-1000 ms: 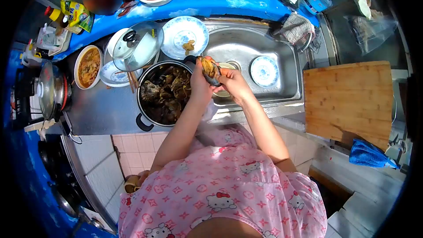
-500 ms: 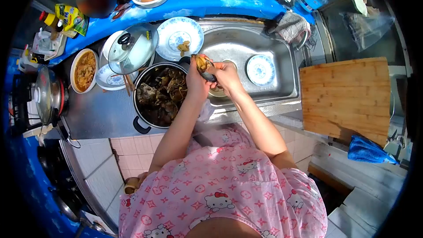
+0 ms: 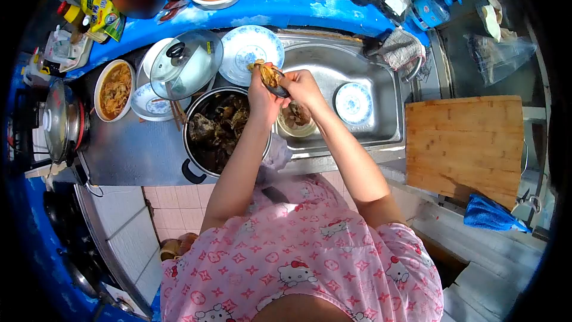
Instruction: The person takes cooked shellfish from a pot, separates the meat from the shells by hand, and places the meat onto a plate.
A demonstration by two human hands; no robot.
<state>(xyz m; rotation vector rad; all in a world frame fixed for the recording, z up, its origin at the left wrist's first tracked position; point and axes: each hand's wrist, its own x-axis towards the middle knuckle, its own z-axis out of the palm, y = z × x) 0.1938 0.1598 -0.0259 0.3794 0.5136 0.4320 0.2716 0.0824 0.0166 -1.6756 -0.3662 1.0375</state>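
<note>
Both hands meet around a dark-shelled mussel [image 3: 275, 87] with yellow-orange meat showing, held over the near-right rim of a blue-and-white plate [image 3: 233, 67]. My left hand [image 3: 263, 102] grips it from the left with fingers wrapped round. From the other side, the fingers of my right hand [image 3: 304, 88] press on the shell; exactly what those fingertips do is partly hidden. Below my left forearm stands a large pot [image 3: 217, 134] full of dark mussels. In the sink under my right hand is a bowl [image 3: 296, 130] holding shell-like pieces, partly covered by my wrist.
The steel sink [image 3: 386, 92] also holds a small patterned plate [image 3: 354, 104]. A glass lid [image 3: 196, 74] rests over dishes beside chopsticks [image 3: 177, 116]. A bowl of food [image 3: 114, 90] stands left. To the right lie a wooden cutting board [image 3: 465, 143] and a blue cloth [image 3: 493, 213].
My hands have moved with the mussel up and left, closer to the plate, and now hide the meat lying there in part. More of the bowl in the sink shows.
</note>
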